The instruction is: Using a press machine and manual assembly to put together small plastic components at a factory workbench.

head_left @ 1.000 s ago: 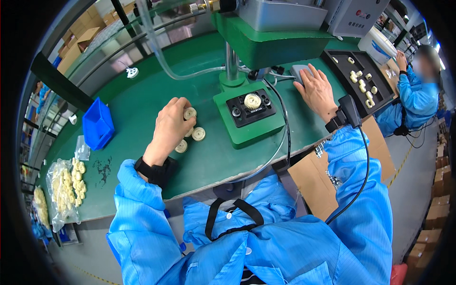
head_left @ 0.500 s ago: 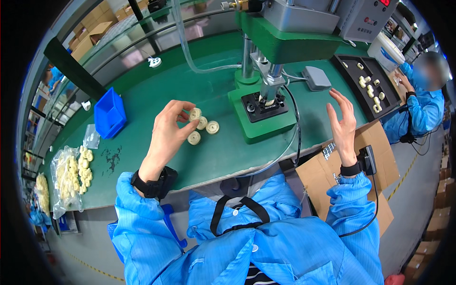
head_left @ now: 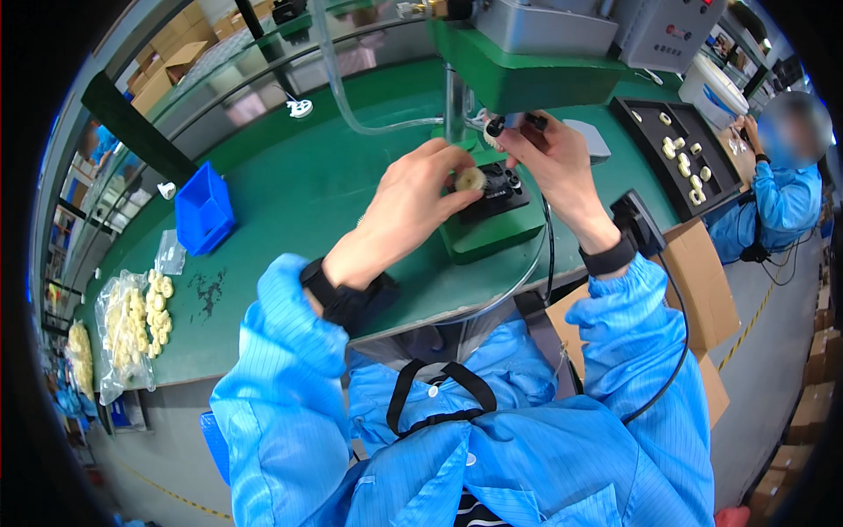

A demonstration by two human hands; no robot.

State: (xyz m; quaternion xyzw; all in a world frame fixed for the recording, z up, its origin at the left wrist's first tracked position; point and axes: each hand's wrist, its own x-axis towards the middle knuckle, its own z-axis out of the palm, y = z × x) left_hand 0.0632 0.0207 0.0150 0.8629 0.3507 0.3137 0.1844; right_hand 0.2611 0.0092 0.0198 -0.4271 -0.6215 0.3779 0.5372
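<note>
Two gears (head_left: 471, 181) are pinched in the head view: one by the left hand (head_left: 411, 200) at the black fixture (head_left: 504, 202), one by the right hand (head_left: 558, 169). Cream parts (head_left: 683, 161) are held in a tray (head_left: 652, 153) at the right edge of the tabletop (head_left: 272, 220) and a bag (head_left: 114, 338) at its left.

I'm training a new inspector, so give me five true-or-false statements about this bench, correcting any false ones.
1. The left hand holds a pale gear. True.
2. Pale pieces lie in the black tray. True.
3. The right hand is inside the black tray. False: it is beside the left hand.
4. The blue bin is at the far right of the green table. False: it is toward the left.
5. Another person in blue is at the picture's right. True.
</note>
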